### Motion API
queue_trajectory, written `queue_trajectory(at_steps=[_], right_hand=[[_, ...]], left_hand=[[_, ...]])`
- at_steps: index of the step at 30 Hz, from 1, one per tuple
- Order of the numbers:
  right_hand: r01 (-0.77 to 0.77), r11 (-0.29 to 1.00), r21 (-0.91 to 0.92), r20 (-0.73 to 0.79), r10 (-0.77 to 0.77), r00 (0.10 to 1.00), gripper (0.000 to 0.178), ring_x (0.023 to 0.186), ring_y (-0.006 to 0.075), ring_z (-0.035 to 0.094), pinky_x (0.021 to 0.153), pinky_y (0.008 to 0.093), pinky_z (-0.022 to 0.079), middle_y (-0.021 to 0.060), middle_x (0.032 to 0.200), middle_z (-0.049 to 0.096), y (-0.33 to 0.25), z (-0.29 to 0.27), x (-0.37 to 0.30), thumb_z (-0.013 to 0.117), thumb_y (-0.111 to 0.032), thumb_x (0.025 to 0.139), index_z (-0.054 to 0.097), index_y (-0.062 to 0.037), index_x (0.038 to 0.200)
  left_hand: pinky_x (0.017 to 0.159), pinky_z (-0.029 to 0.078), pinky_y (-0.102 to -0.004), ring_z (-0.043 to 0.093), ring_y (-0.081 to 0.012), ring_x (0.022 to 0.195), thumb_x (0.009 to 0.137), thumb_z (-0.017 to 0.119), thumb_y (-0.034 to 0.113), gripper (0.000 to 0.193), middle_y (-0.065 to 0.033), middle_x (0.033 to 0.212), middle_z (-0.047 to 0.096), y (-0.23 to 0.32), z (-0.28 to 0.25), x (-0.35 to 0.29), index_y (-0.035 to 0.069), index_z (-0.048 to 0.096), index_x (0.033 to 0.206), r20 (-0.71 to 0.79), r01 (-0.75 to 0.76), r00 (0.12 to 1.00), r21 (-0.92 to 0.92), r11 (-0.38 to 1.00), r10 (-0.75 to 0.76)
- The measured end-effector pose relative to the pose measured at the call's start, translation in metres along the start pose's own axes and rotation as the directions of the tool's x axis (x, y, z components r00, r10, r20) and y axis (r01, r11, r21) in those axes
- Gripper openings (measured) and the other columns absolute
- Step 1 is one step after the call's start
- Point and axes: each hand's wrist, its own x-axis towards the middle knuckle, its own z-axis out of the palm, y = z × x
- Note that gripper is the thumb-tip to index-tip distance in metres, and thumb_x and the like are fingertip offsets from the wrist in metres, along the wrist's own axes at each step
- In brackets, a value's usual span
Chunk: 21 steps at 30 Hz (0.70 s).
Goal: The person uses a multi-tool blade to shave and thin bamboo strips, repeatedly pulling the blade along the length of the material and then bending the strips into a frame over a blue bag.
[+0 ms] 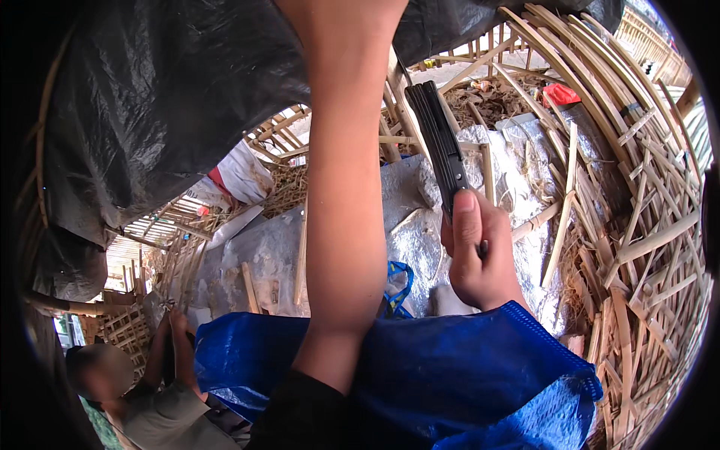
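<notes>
My left forearm (345, 172) comes out of a black sleeve and reaches straight up the middle. Only the base of my left hand (341, 13) shows at the top edge, so its fingers are hidden. To the right of that arm, my right hand (484, 251) is closed round a long black tool (435, 127) with ribbed sides and a silver rivet. It slants up and left, thumb pressed on its lower end; its exact kind is unclear. Split bamboo strips (401, 97) stand right beside it. Blue woven plastic sheeting (442, 360) lies below, covering my right forearm.
Black plastic sheeting (172, 97) hangs over the upper left. Bundled bamboo strips (637, 247) curve along the right side. Silvery sheeting (247, 255) with loose straw covers the ground. Another person (157, 405) works at lower left, arms raised. A red scrap (560, 94) lies at upper right.
</notes>
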Motion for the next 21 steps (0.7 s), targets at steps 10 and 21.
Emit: queue_trajectory(at_steps=[10, 21], right_hand=[[-0.213, 0.891, -0.401, -0.112, 0.184, 0.977, 0.056, 0.056, 0.0480, 0.059, 0.056, 0.0525, 0.043, 0.0294, 0.060, 0.057, 0.055, 0.001, 0.005, 0.048, -0.036, 0.103, 0.057, 0.0052, 0.067], [-0.292, 0.950, 0.106, 0.067, 0.287, 0.956, 0.051, 0.053, 0.0186, 0.040, 0.053, 0.0404, 0.034, 0.0103, 0.054, 0.042, 0.011, 0.010, 0.006, 0.043, -0.039, 0.106, 0.052, 0.0022, 0.078]], left_hand=[[0.037, 0.021, -0.0231, 0.025, -0.0045, 0.039, 0.102, 0.054, 0.034, 0.050, 0.0075, 0.052, 0.028, 0.006, 0.002, -0.002, 0.019, 0.032, 0.060, -0.051, 0.003, 0.999, 0.010, 1.000, -0.003], [0.038, 0.020, -0.0234, 0.022, -0.0055, 0.039, 0.101, 0.053, 0.036, 0.047, 0.0070, 0.053, 0.028, -0.006, -0.014, 0.002, 0.019, 0.033, 0.063, 0.053, 0.044, 0.997, 0.079, 0.996, -0.048]])
